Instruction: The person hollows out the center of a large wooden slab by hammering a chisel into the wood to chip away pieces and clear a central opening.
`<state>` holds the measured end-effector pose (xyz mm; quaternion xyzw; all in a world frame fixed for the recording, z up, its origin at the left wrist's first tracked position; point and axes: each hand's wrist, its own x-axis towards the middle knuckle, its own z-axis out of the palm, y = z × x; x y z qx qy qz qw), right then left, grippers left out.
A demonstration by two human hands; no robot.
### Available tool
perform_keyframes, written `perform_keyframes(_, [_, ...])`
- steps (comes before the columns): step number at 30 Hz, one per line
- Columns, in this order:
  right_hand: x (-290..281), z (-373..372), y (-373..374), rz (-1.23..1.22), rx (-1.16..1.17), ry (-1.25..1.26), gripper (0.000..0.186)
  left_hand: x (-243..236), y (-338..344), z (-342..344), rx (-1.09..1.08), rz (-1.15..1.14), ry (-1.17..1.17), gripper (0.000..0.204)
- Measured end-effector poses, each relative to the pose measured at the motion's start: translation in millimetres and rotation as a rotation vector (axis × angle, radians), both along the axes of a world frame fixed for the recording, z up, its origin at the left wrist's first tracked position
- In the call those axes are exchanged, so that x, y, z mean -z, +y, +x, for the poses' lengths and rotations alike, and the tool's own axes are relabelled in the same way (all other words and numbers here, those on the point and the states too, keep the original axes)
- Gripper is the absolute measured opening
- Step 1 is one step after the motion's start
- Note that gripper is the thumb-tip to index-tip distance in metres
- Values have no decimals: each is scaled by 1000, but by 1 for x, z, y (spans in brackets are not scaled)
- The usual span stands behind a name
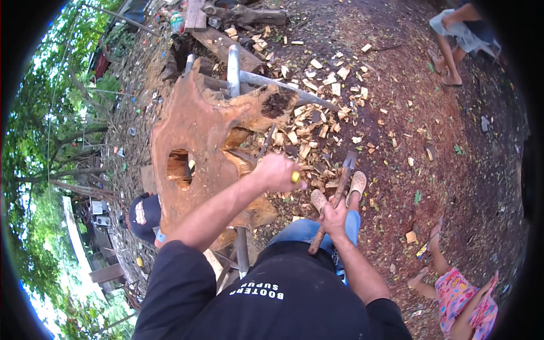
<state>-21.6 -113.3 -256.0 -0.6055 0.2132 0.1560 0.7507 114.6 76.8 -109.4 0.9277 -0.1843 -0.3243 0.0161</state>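
My left hand [276, 173] is closed around a yellow-ended handle [295, 177] beside the right edge of a big slab of reddish-brown wood [198, 124]. A narrow dark bar [267, 141] shows just beyond that fist; whether it belongs to the same tool I cannot tell. Lower down, my right hand [333, 219] grips a long wooden-handled tool [344, 180] in front of my legs. Its flat, grey metal head points away from me, above the wood chips. The slab has a squarish hole, ragged cut edges and a dark hollow at its far right end.
Metal supports [233, 71] hold up the slab. Wood chips [306, 148] litter the ground on its right. A person in a dark cap [145, 213] is at the left, another person's legs [450, 62] are far right, and someone in pink patterned clothing [462, 297] is near right.
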Motion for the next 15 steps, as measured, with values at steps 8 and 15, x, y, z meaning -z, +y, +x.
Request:
perform_keyframes(8, [-2, 7, -14, 32, -2, 73, 18, 13, 22, -23, 126, -244, -254, 42])
perform_keyframes(15, [-3, 8, -23, -38, -39, 74, 21, -39, -22, 37, -197, -468, -895, 37])
